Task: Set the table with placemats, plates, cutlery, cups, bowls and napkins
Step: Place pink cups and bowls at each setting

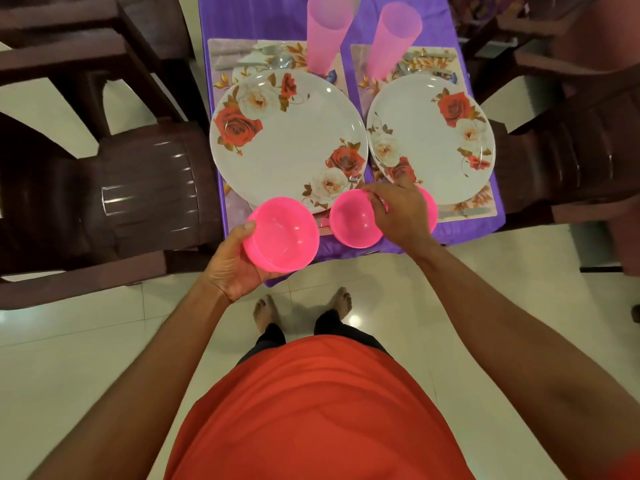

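Pink glossy bowl (281,233) | left hand (232,268) grips | twin bowl (351,223) | right hand (398,213) pinches

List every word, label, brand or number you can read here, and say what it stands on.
None: no text can be read in this view.
The left white rose-printed plate, right white rose-printed plate, left pink plastic bowl, right pink plastic bowl and purple tablecloth show only flower prints or plain colour.
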Motion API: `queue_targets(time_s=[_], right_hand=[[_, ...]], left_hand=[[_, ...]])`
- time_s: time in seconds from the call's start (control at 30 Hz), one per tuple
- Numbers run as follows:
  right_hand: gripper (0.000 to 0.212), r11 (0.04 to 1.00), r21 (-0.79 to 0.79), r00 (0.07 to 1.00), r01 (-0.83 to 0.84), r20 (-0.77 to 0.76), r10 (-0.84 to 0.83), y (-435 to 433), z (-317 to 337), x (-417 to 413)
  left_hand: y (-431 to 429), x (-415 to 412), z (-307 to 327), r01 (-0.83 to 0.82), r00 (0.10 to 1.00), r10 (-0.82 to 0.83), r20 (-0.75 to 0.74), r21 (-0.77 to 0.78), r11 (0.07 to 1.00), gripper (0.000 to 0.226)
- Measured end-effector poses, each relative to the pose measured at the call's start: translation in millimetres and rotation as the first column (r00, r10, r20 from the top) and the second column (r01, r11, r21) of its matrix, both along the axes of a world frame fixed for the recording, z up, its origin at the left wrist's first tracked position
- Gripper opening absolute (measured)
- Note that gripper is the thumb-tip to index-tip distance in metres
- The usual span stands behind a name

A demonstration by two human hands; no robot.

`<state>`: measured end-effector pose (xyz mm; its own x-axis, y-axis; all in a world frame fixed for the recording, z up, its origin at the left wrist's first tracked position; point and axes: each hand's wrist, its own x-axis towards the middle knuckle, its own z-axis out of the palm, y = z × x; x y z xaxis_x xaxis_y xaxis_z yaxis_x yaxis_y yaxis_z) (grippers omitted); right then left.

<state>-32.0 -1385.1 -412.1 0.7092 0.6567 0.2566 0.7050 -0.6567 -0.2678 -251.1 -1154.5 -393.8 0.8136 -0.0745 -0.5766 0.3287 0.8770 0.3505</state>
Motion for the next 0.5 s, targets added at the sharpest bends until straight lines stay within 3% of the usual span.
queue_targets(time_s=[0.3,0.5], right_hand=[[0.020,0.999,0.004,0.998,0.052,-0.045,-0.052,-3.5,-6.0,-3.8],[0.021,0.997,0.050,0.997,0.058,-0.047,-0.055,-2.1,-3.4,-5.5]], left_hand=[[-5.9,3.4,1.8,0.000,1.000,0.000,0.004,-0.016,1.000,0.109],[-9.8,6.0,1.8,0.005,1.000,-0.005,0.001,0.000,1.000,0.122]])
